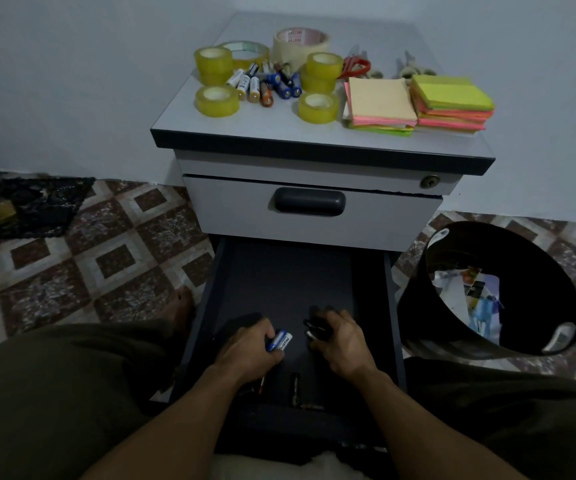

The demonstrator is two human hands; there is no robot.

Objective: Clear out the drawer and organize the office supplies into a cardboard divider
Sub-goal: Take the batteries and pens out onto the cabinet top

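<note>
Both forearms reach from the bottom of the view into the open drawer (290,282), which is pulled out from the lower part of a small grey cabinet (314,216). The person sits on the floor with the legs, in dark olive trousers, on each side of the drawer.

The left hand (250,348) is curled around a few batteries (281,341); one blue and one white battery show between the fingers. The right hand (340,341) is also closed, around some dark batteries (314,330) whose ends stick out on the thumb side. I cannot tell how many each hand holds. Near the front wall of the drawer, between the two wrists, a dark battery (295,388) lies on the drawer bottom, and beside the left wrist there is a thin reddish one (262,384). The rest of the drawer bottom looks dark and bare.

On top of the cabinet the supplies are laid out. At the left stand several yellow tape rolls (217,100), some stacked in twos, a flat clear tape roll (245,50) and a big beige tape roll (301,41) behind them. A heap of batteries (267,83) lies between the yellow rolls. At the right are two piles of coloured sticky notes (418,102), and behind them red-handled scissors (357,65) and some pale tools which are too blurred to name.

The upper drawer (310,200) with a dark handle is closed. A black bin (494,289) with some paper and plastic scraps inside stands on the patterned tile floor at the right of the cabinet. A dark mat (27,206) lies on the floor at the far left.
</note>
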